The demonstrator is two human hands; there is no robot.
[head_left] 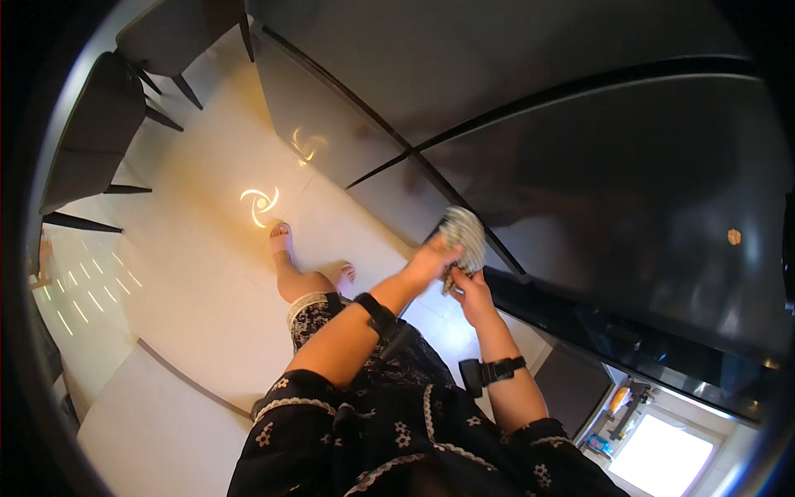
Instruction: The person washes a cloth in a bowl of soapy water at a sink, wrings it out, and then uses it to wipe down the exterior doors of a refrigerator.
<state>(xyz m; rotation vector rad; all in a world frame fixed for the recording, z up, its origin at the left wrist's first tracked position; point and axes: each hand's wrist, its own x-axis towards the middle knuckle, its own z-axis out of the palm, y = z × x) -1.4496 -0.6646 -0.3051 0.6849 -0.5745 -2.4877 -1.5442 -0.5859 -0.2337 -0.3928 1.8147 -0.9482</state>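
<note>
A striped grey-and-cream cloth [465,235], bunched up and blurred by motion, is held between my two hands in front of a dark glossy door. My left hand [432,258] grips it from its left side, and part of its fingers is hidden in the folds. From below and to the right, my right hand [472,291] closes on the lower end of the cloth, with the thumb up against it. Black straps with small boxes circle both my forearms.
Tall dark glossy doors [629,182] with black seams, like a refrigerator's, fill the upper right. Dark chairs [95,124] stand at the upper left on a pale floor [199,273]. A curved white surface [157,414] lies at lower left, and a bright window [662,454] at lower right.
</note>
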